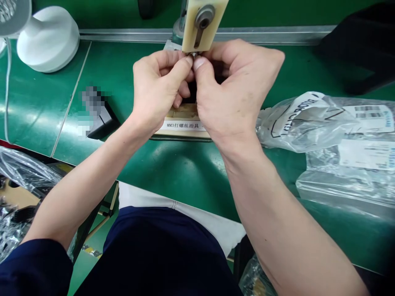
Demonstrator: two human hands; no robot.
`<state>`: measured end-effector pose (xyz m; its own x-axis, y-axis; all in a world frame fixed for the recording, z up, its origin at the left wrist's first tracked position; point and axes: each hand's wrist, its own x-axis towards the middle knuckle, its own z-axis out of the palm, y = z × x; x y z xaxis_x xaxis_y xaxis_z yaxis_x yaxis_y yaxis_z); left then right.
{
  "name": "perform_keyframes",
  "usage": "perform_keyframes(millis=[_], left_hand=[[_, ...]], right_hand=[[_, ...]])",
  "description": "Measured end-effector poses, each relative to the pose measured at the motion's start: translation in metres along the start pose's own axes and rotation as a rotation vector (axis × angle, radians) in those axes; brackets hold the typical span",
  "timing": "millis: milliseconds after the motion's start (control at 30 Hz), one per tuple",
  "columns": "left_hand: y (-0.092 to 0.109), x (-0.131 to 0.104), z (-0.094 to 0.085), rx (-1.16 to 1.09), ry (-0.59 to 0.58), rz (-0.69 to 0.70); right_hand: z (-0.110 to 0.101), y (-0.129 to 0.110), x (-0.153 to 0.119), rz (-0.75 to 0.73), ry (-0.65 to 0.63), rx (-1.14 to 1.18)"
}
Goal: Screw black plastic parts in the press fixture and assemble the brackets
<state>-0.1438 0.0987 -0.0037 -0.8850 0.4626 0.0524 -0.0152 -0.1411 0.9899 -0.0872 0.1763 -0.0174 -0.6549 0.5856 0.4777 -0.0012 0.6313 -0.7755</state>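
My left hand [162, 80] and my right hand [230, 84] meet at the lower end of an upright cream-coloured block [202, 28] with a slot and a metal bolt in it. Thumbs and forefingers are pinched together there, on a tiny shiny part too small to name. Beneath my hands stands a fixture base [182, 126] with a printed label on its front edge. A dark area shows between my palms, mostly hidden by the fingers.
Clear plastic bags [308, 123] with printed labels lie on the green bench [185, 168] at the right. A white lamp base [49, 39] stands at the back left, near a small black object [103, 121]. Dark fabric [361, 45] lies back right; bagged items [21, 197] are lower left.
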Motion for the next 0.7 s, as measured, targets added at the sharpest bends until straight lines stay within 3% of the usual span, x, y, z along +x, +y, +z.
perform_keyframes(millis=[67,167,300,400,700], left_hand=[[0.003,-0.002,0.000,-0.024,0.019,-0.023],[0.011,-0.011,-0.003,-0.083,0.022,-0.170],[0.019,-0.030,-0.014,-0.212,-0.118,-0.339],[0.016,-0.039,-0.022,-0.308,-0.227,-0.402],[0.000,-0.047,-0.030,-0.406,-0.350,-0.267]], right_hand=[[-0.003,0.001,-0.002,-0.009,-0.015,0.046],[-0.011,0.000,-0.010,-0.060,0.001,0.045],[-0.024,-0.009,-0.032,-0.088,0.096,0.092],[-0.031,-0.019,-0.047,-0.095,0.092,0.136],[-0.035,-0.031,-0.059,-0.348,0.145,-0.103]])
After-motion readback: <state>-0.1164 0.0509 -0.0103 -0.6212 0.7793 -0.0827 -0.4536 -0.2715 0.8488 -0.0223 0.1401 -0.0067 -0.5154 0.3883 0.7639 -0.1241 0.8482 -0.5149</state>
